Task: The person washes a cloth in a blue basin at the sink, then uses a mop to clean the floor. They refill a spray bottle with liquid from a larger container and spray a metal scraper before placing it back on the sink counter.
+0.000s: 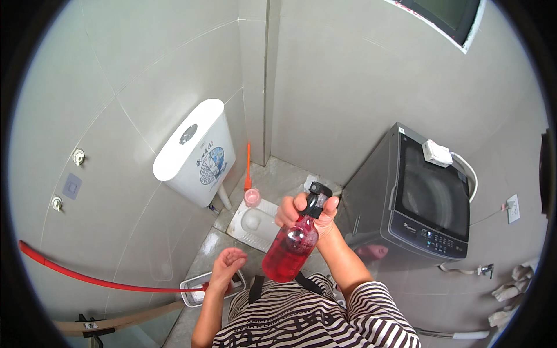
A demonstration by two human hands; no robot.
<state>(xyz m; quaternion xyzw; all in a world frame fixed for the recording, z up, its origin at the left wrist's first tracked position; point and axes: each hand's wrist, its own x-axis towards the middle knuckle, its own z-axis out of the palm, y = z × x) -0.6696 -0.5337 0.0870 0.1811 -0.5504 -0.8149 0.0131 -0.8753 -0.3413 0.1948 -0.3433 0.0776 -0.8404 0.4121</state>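
My right hand (322, 217) grips the neck of a clear spray bottle (289, 254) holding red liquid, its black trigger head (315, 200) pointing up and away from me. The bottle is tilted in front of my chest. My left hand (228, 265) hovers lower and to the left, apart from the bottle, its fingers loosely curled around nothing. Under that hand is a white rectangular tub (188, 298), partly hidden by my forearm. On the floor beyond, a white squat toilet (237, 224) is partly covered by the bottle and right hand.
A white cistern (196, 161) hangs on the left wall. Beside the toilet are a pink container (252, 198) and an orange-handled tool (248, 169). A long red handle (117, 285) reaches the tub. At right stands a dark washing machine (431, 191) with a white packet (437, 153) on its lid.
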